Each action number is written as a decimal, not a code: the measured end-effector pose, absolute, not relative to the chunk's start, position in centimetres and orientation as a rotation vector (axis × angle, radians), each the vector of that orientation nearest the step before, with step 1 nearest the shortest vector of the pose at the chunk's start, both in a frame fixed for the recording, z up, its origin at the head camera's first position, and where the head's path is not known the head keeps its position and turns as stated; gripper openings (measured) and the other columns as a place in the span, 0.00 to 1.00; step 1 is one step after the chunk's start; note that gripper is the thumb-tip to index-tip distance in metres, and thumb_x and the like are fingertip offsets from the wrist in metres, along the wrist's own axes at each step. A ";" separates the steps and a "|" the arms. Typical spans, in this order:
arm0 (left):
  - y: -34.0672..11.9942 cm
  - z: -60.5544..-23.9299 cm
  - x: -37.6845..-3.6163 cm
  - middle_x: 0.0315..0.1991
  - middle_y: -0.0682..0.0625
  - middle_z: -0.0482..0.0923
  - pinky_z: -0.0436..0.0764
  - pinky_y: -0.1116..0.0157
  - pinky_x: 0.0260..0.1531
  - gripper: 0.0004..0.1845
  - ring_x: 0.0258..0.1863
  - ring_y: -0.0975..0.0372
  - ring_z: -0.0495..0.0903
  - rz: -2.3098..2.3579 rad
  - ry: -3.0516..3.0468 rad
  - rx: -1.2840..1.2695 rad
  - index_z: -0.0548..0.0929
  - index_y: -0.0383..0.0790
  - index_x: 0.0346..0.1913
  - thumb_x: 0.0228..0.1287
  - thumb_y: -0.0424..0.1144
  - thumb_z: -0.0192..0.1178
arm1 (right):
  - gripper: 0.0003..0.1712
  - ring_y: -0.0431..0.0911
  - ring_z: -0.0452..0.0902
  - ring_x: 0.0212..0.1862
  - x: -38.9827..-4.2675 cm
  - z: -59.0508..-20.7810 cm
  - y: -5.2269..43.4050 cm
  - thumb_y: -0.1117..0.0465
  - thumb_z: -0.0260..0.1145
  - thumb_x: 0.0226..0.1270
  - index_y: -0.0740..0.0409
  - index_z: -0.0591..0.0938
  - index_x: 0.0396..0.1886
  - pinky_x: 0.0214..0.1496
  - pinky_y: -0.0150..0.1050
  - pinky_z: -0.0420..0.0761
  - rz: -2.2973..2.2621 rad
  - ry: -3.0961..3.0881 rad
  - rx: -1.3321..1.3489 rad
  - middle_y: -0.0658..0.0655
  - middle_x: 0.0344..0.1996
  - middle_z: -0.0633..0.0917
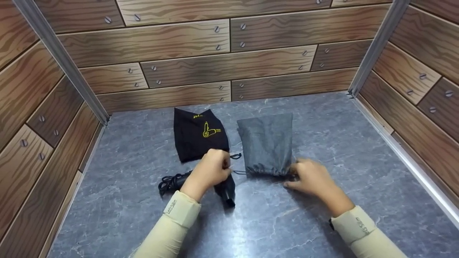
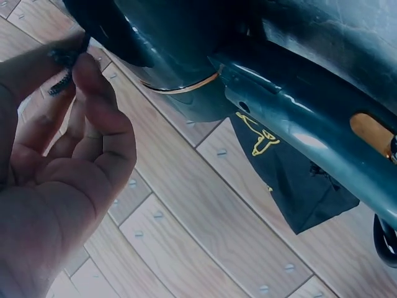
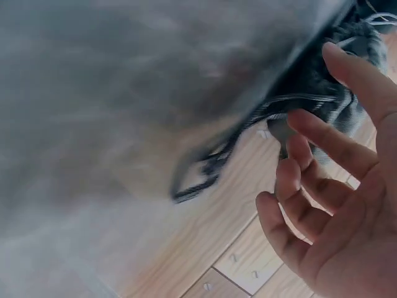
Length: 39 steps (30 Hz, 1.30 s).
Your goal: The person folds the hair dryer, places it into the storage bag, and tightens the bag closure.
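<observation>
Grey drawstring pouch [image 1: 266, 143] lies flat near the middle of the head view on the grey marbled tabletop [image 1: 322, 222], its gathered mouth toward the lower edge of the frame. Its dark drawstring [image 1: 238, 172] runs left from that mouth to the left hand [image 1: 209, 171], whose thumb and forefinger pinch the cord's end; the left wrist view shows this pinch at its upper left [image 2: 65, 59], with the other fingers loosely curled. The right hand [image 1: 311, 177] sits at the right corner of the gathered mouth, fingers relaxed and slightly spread in the right wrist view [image 3: 338, 186], their tips at the bunched fabric and a loose loop of cord [image 3: 198, 177]; whether they grip it I cannot tell. Just left of the grey pouch lies a black pouch [image 1: 199, 134] with a yellow logo. Under the left hand rests a black hair dryer [image 1: 226, 191], its coiled cable [image 1: 170, 182] further left.
</observation>
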<state>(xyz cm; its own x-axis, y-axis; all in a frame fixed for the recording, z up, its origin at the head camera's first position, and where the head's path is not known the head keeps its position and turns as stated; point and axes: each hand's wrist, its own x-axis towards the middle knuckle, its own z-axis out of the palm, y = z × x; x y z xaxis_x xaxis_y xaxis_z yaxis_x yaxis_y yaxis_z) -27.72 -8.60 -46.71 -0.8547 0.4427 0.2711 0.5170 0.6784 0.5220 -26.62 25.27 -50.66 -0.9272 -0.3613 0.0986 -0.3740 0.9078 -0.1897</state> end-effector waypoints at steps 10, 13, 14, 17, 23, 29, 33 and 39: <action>-9.2 -46.6 -27.6 0.20 0.57 0.74 0.76 0.66 0.26 0.12 0.22 0.64 0.73 -0.875 -2.720 -0.806 0.81 0.44 0.22 0.53 0.25 0.69 | 0.02 0.53 0.86 0.39 -26.3 -50.4 25.9 0.62 0.75 0.64 0.51 0.90 0.32 0.39 0.56 0.86 0.388 -3.024 0.691 0.52 0.35 0.86; -9.6 -46.8 -27.7 0.19 0.57 0.74 0.76 0.65 0.26 0.12 0.22 0.65 0.73 -0.884 -2.679 -0.778 0.81 0.44 0.22 0.55 0.26 0.70 | 0.01 0.53 0.86 0.37 -26.4 -49.6 26.6 0.63 0.73 0.65 0.54 0.90 0.34 0.39 0.56 0.86 0.389 -3.012 0.664 0.53 0.34 0.87; -9.8 -46.9 -27.7 0.19 0.57 0.74 0.76 0.65 0.26 0.12 0.22 0.65 0.73 -0.888 -2.670 -0.765 0.81 0.44 0.22 0.55 0.26 0.71 | 0.02 0.54 0.86 0.37 -26.4 -49.4 26.9 0.63 0.73 0.65 0.55 0.91 0.35 0.39 0.57 0.87 0.384 -3.004 0.647 0.53 0.34 0.87; -10.2 -47.2 -27.8 0.20 0.57 0.77 0.78 0.65 0.27 0.11 0.22 0.65 0.74 -0.910 -2.651 -0.727 0.82 0.44 0.23 0.57 0.28 0.72 | 0.02 0.56 0.87 0.37 -26.6 -48.7 27.8 0.64 0.72 0.65 0.55 0.90 0.36 0.39 0.58 0.86 0.345 -2.971 0.607 0.54 0.35 0.87; -10.8 -47.5 -27.8 0.20 0.57 0.79 0.79 0.65 0.27 0.11 0.22 0.65 0.76 -0.943 -2.610 -0.640 0.84 0.46 0.23 0.56 0.27 0.71 | 0.01 0.58 0.86 0.34 -26.6 -47.8 29.5 0.62 0.72 0.67 0.54 0.88 0.35 0.35 0.60 0.83 0.288 -2.898 0.546 0.53 0.34 0.87; -11.7 -47.2 -28.0 0.20 0.55 0.80 0.82 0.59 0.29 0.12 0.23 0.59 0.79 -0.950 -2.581 -0.463 0.83 0.46 0.20 0.52 0.26 0.69 | 0.05 0.55 0.81 0.27 -26.6 -46.9 31.6 0.63 0.72 0.67 0.53 0.86 0.31 0.30 0.58 0.79 0.241 -2.858 0.490 0.54 0.31 0.85; -12.6 -46.9 -28.1 0.20 0.53 0.82 0.84 0.55 0.30 0.12 0.24 0.54 0.82 -0.954 -2.559 -0.310 0.83 0.45 0.18 0.50 0.26 0.69 | 0.02 0.58 0.82 0.29 -26.5 -46.3 33.7 0.63 0.71 0.67 0.55 0.86 0.33 0.30 0.59 0.78 0.234 -2.878 0.411 0.56 0.32 0.86; -12.9 -46.9 -27.7 0.19 0.53 0.80 0.82 0.55 0.30 0.13 0.24 0.54 0.81 -0.961 -2.581 -0.240 0.82 0.45 0.18 0.52 0.28 0.72 | 0.04 0.57 0.80 0.30 -26.5 -46.1 36.1 0.63 0.68 0.69 0.53 0.85 0.32 0.30 0.61 0.75 0.247 -2.960 0.294 0.57 0.32 0.84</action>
<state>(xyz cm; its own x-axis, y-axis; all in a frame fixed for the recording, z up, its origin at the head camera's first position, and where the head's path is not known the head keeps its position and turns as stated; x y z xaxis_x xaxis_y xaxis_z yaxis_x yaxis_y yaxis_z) -27.74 -12.95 -46.86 -0.9153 0.0286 0.4018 0.2845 0.7521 0.5945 -26.48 36.08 -46.12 -0.9685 -0.1810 0.1712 -0.2069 0.9672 -0.1477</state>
